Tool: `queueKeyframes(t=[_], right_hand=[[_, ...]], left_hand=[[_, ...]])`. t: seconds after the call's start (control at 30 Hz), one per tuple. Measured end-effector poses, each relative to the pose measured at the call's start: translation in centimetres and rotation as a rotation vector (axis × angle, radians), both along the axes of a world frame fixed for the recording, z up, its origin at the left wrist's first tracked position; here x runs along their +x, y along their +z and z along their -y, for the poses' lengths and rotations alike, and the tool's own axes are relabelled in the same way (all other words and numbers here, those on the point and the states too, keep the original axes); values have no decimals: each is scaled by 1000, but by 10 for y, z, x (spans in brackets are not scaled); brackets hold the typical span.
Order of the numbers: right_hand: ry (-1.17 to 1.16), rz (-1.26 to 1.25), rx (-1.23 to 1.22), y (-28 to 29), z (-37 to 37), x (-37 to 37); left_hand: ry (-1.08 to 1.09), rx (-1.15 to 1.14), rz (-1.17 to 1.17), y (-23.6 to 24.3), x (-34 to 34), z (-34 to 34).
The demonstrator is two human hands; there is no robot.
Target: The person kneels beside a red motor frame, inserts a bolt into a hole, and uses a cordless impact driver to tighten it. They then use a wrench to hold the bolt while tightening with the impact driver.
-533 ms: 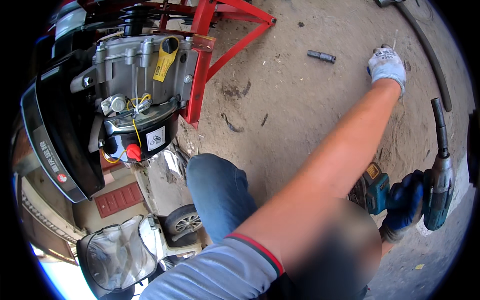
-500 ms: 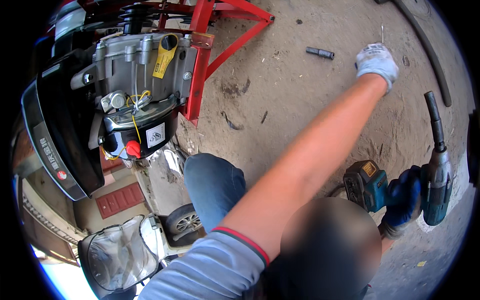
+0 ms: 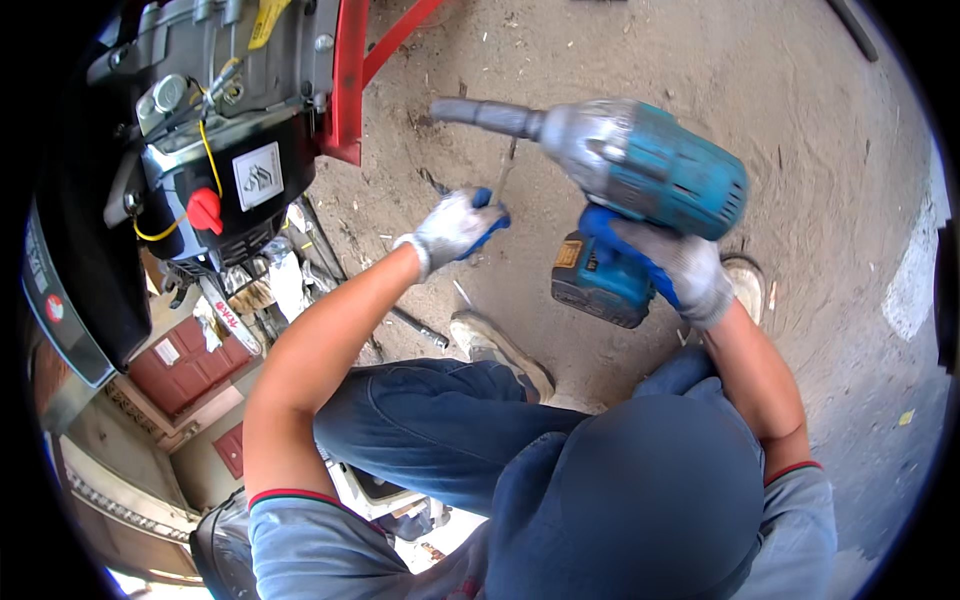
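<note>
My right hand (image 3: 670, 262), in a grey and blue glove, is wrapped round the grip of a teal and silver cordless impact wrench (image 3: 655, 165). A long dark socket (image 3: 487, 116) on the wrench points left, toward the engine, and is smeared by motion. The battery (image 3: 600, 280) hangs below the grip. My left hand (image 3: 462, 228), gloved alike, is closed with thumb and fingers pinched round a thin metal rod (image 3: 508, 168), which sticks up from them below the socket. The rod's lower part is hidden in the fingers, and its exact kind cannot be made out.
A grey and black engine (image 3: 225, 150) with a red knob (image 3: 205, 212) and yellow wire stands left, beside a red metal frame (image 3: 345, 80). A dark bar with a metal end (image 3: 420, 328) lies near my shoe (image 3: 500, 350). A dark hose (image 3: 853, 28) lies far right.
My left hand has come back from the far right to the middle left with the thin rod. My right hand has raised the impact wrench and swung its socket leftward. The view has shifted.
</note>
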State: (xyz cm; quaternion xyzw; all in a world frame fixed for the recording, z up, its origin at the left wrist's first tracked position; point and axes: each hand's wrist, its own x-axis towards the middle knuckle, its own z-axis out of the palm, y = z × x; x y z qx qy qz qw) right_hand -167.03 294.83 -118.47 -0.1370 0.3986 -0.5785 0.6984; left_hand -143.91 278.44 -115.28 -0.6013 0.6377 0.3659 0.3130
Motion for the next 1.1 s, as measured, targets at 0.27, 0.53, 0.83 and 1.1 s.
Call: queueKeyframes(t=[0.27,0.53,0.83,1.1], right_hand=[[144,-99,-57,2,35,72],[79,73,-96,-11,68,113],[26,41,-111,-11,103,141],[19,20,-94,-4,111,149]], left_hand=[[85,38,18,58,98,28],[2,-21,-31,59,110,41],[-120,-154,-228,64,148,49],[6,-249,-395,74,227,66]])
